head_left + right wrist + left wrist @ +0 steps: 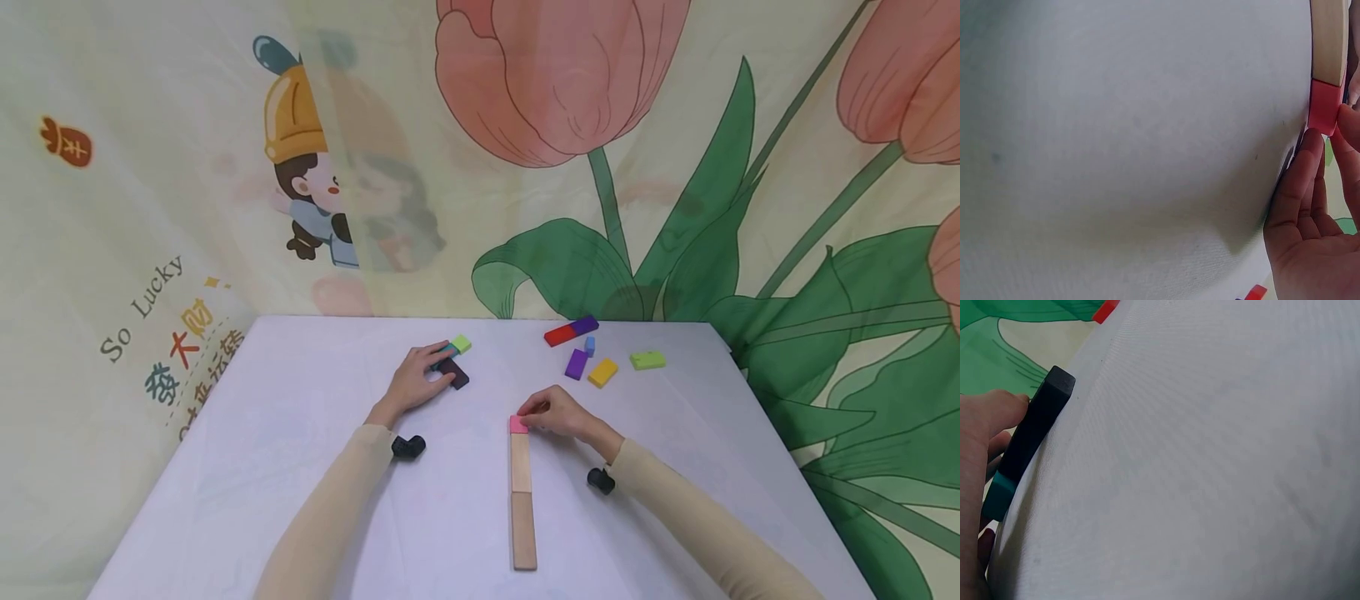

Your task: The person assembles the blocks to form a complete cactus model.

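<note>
My left hand (417, 379) is at the far left-centre of the table, its thumb against a black block (1040, 419) and its fingers reaching round the far side. Partly under those fingers is a teal block (1001, 492), and a lime green block (461, 343) lies just past the fingertips. My right hand (558, 412) pinches a small pink block (518, 425) between thumb and fingertips. That pink block meets the far end of two plain wooden blocks, one farther (521, 462) and one nearer (523, 533), laid end to end in a straight line.
Toward the back right lie a red block (558, 336) end to end with a purple one (585, 325), another purple block (576, 364), a small blue block (590, 346), a yellow block (603, 372) and a green block (648, 360). A printed cloth hangs behind the white table (300, 358).
</note>
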`<state>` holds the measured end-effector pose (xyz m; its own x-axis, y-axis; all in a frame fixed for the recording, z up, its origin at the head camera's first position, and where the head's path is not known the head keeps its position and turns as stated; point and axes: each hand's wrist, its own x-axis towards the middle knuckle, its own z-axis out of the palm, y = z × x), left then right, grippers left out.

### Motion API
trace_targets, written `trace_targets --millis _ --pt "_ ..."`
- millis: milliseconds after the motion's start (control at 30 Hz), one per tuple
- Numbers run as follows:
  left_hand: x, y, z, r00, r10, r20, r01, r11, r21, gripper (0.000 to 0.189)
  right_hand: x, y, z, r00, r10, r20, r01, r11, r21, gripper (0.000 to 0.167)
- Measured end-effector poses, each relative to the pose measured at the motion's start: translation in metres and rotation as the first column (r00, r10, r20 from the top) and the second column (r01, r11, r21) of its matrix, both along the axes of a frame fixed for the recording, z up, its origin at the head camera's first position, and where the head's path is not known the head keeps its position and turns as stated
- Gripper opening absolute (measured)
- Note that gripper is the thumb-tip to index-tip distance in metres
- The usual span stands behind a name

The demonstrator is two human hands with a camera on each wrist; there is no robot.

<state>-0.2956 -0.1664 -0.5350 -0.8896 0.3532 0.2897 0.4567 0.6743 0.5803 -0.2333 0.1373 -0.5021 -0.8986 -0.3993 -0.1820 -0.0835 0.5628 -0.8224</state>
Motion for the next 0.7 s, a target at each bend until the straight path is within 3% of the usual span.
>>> trace_targets --millis 700 --pt "0.0013 0.0001 0.0021 1.000 0.005 0.004 -0.005 1.000 -0.005 0.050 -0.0016 0.0008 0.0044 0.999 -0.015 0.037 0.016 1.000 -0.011 0.015"
